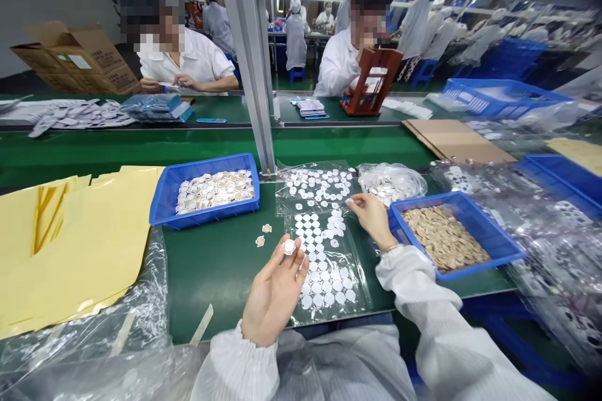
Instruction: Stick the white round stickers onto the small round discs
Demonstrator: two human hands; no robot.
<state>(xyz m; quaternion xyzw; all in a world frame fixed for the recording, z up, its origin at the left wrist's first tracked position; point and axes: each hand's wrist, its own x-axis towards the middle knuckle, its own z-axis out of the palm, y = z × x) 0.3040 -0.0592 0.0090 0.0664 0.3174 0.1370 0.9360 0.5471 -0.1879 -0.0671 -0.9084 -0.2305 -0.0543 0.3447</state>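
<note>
My left hand [275, 291], palm up, holds a small round white piece with a dark outline [288, 247] at its fingertips. Farther right, my right hand [371, 216] pinches a small white disc [349, 201] over the edge of a clear plastic sheet [360, 269]. Rows of white discs [325, 286] lie on that sheet, with looser ones toward its far end. Two small brown-and-white pieces [263, 235] rest on the green table [211, 276]. A blue tray [164, 216] of similar pieces stands at the left; another blue tray [505, 255] beside my right forearm holds tan discs [444, 238].
Yellow sheets [70, 250] cover the left side. A metal post [249, 56] rises beyond the sheet. A plastic bag of discs [392, 183] lies behind the right tray, with cardboard [461, 141] farther back. Two people sit across the green belt [188, 145], near a red-brown stand [374, 84].
</note>
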